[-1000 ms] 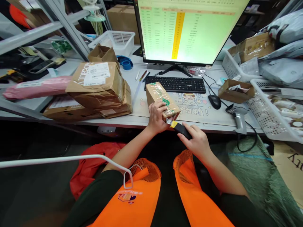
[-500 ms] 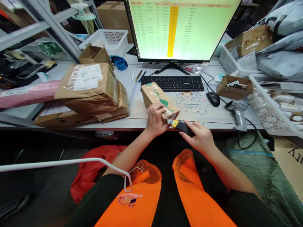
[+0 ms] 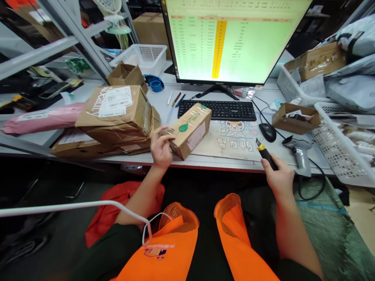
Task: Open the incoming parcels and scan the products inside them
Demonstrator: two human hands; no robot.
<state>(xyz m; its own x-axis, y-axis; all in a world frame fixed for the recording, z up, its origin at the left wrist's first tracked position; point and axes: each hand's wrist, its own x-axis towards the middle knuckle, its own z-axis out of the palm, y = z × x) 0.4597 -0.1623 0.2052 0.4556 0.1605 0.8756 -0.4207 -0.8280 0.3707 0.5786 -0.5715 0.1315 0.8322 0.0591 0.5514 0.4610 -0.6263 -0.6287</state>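
Carton: small, brown and taped, in front of the keyboard and set at a slant near the desk's front edge; a green print marks its top, a pale label its right side. Whether its base sits flat I cannot tell.
Left hand: fingers bent around the carton's left end, holding it; part of the grip is hidden.
Right hand: closed about the handle of the knife, well apart from the carton.
Knife: black with a yellow collar, blade bared and pointing up and leftward, over the right part of the mat.
Mat: pale, printed with a cartoon figure and large characters, lying on the desk.
Keyboard: black, just behind the carton, below the monitor, whose screen shows a table with one yellow column.
Mouse: right of the keyboard.
Scanner: grey, near the right hand.
Open box: behind the scanner, beside a white basket.
Large box: left of the carton, labelled on top, stacked on other boxes.
Tape: blue, behind the pens.
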